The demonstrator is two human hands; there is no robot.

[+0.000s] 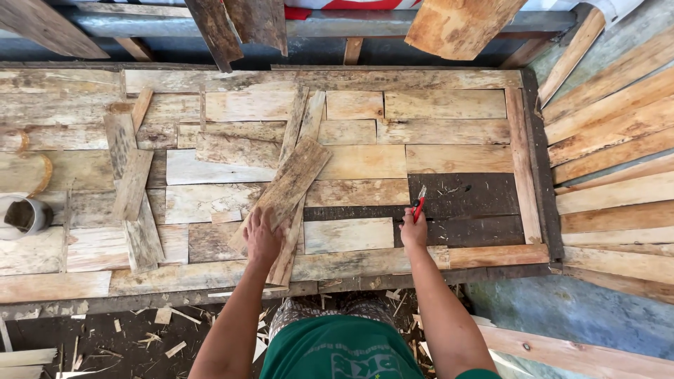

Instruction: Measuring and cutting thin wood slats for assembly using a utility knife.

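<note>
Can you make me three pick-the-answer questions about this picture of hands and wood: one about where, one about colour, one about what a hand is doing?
1. Where is the grey cup?
A. far left of the table
B. on the floor
C. far right

2. What colour is the tool in the right hand?
A. blue
B. red
C. yellow

3. What is the left hand doing?
A. hanging in the air
B. pressing on a wood strip
C. holding the cup

Answers: A, it sits at the left edge; B, its handle shows red; B, the palm lies flat on the strip.
</note>
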